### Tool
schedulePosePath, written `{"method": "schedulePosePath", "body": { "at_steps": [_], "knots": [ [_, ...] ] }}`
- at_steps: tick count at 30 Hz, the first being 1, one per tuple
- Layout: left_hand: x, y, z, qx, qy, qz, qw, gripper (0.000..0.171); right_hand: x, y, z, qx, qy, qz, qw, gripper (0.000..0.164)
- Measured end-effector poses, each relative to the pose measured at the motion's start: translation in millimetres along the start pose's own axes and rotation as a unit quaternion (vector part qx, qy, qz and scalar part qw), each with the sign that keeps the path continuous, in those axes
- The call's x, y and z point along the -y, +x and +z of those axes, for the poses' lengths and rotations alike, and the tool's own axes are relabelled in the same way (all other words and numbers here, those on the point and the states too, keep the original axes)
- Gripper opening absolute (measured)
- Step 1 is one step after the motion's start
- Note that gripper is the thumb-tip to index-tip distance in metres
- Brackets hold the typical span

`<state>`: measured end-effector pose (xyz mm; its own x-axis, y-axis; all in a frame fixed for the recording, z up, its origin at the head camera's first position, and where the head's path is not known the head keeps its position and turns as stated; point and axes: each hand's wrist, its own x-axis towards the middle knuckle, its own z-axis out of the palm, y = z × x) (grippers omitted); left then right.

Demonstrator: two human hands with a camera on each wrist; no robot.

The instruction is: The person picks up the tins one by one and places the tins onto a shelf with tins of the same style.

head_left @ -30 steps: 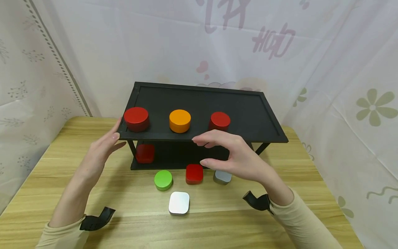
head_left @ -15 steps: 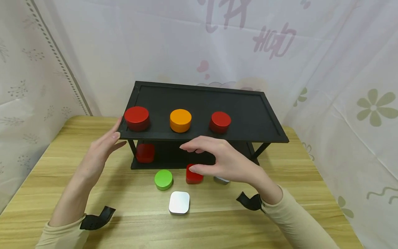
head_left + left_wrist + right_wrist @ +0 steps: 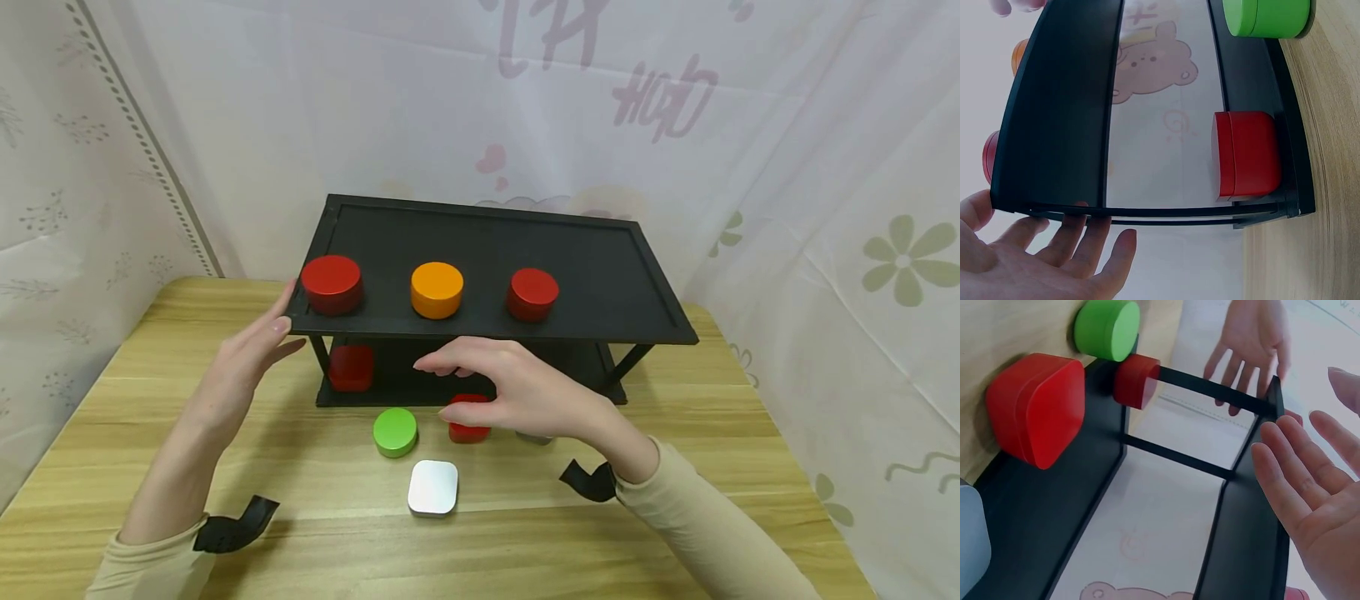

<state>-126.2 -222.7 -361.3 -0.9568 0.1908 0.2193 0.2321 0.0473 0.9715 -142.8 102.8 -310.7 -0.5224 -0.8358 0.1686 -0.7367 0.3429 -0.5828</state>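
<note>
A black two-tier shelf (image 3: 487,242) stands on the table. My left hand (image 3: 243,358) touches its left end, thumb at the front corner and fingers fairly straight along the side. My right hand (image 3: 517,387) hovers before the shelf's front, fingers and thumb apart, with nothing between them. On the upper tier are a red round tin (image 3: 332,287), an orange round tin (image 3: 437,292) and another red round tin (image 3: 532,296). A red square tin (image 3: 1254,153) sits at the lower tier's left end. Below my right hand, a second red square tin (image 3: 470,434) is partly hidden.
In front of the shelf, a green round tin (image 3: 395,432) and a silvery-white square tin (image 3: 432,487) lie on the wooden table (image 3: 337,550). A grey tin (image 3: 535,438) is mostly covered by my right hand. Printed white cloth (image 3: 420,100) hangs behind.
My right hand has moved left and slightly down along the shelf's front, uncovering the right red round tin and covering much of the grey tin. My left hand stays at the shelf's end.
</note>
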Motion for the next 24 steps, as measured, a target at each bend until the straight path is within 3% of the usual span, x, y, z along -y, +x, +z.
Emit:
{"method": "schedulePosePath", "body": {
  "at_steps": [15,24],
  "knots": [
    [0.9,0.3,-0.6,-0.001,-0.009,0.012,0.9999,0.046,-14,13,11,0.041,0.001,0.031,0.999,0.046],
    [-1.7,0.5,-1.2,-0.002,0.020,-0.013,0.9997,0.045,-25,21,19,0.072,-0.007,0.044,0.996,0.044]
  ]
}}
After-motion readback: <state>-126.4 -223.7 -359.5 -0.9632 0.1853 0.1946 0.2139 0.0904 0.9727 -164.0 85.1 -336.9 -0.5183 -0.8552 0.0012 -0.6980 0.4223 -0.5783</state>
